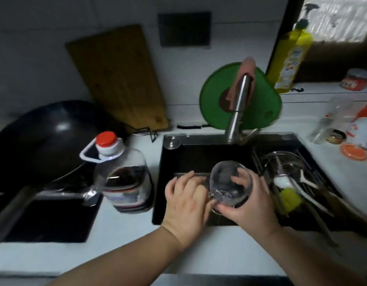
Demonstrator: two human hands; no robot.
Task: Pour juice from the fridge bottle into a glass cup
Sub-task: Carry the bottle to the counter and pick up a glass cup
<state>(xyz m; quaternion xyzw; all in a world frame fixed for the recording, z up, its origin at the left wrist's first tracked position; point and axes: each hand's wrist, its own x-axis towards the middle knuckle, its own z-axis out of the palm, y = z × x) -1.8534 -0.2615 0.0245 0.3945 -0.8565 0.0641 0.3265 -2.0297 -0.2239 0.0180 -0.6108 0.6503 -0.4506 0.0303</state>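
We note the sink (pixel 199 155) basin partly hidden behind both hands. The right hand (pixel 252 205) wraps the glass cup (pixel 224 172), held over the sink. The left hand (pixel 184 199) curls round its handle, fingertips blurred. The cup is clear; we cannot make out its contents.

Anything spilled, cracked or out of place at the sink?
Nothing stands out. The glass cup is tipped over the sink, left hand holding it, right hand with fingers inside; no spill shows.

Clear glossy glass cup (pixel 230 180); brushed metal tap (pixel 239 108); matt black sink (pixel 199 155); wood board (pixel 118 79) w/ visible grain; glossy black wok (pixel 48 131); clear plastic jug (pixel 125 174), red cap; smooth white desk (pixel 125 244)
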